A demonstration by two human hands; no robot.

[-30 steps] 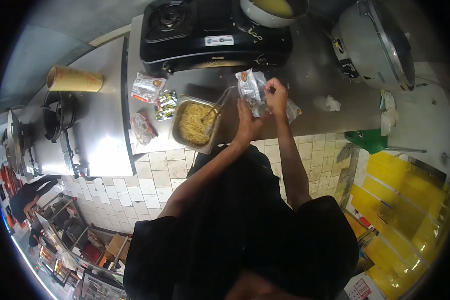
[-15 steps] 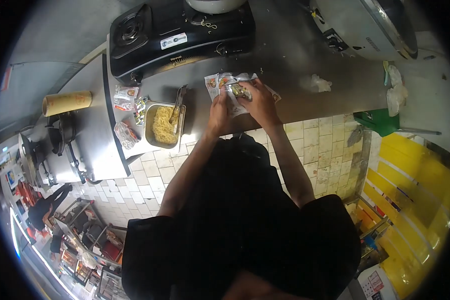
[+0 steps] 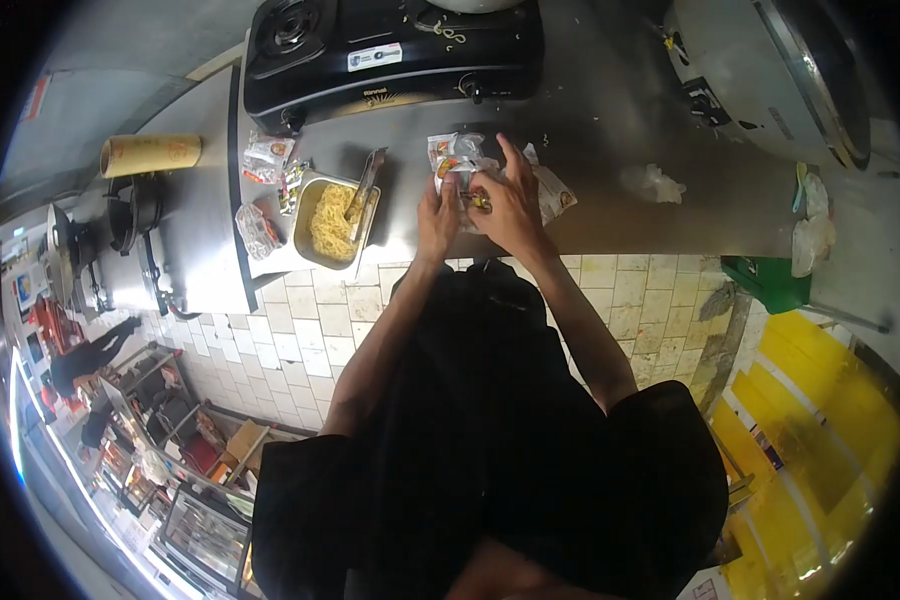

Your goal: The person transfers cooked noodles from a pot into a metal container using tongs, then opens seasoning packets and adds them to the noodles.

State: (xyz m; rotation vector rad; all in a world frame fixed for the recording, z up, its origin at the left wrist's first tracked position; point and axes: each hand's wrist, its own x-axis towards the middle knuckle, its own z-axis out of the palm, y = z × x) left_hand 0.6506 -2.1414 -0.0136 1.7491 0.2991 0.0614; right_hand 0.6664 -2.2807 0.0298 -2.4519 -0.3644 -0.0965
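In the head view, my left hand [image 3: 437, 225] is closed on the edge of a printed silvery plastic packet [image 3: 457, 147] over the steel counter. My right hand [image 3: 513, 215] is beside it, index finger raised and the other fingers curled around a small yellow-green sachet [image 3: 478, 201], mostly hidden by them. Another piece of printed wrapper [image 3: 553, 195] shows behind my right hand. To the left stands a metal tray [image 3: 303, 225] of cooked yellow noodles [image 3: 332, 225], with metal tongs [image 3: 368, 178] resting in it.
A black two-burner gas stove [image 3: 410, 90] stands at the back, with noodle scraps on it. Several packets [image 3: 258, 232] lie left of the tray. A crumpled clear bag [image 3: 660, 185] and a large pot-like appliance [image 3: 760, 80] are at right. A yellow roll [image 3: 150, 155] lies far left.
The view has shifted slightly. My right fingers have closed over the yellow-green contents that showed more openly before, and its index finger has lifted. My left hand stays on the packet.
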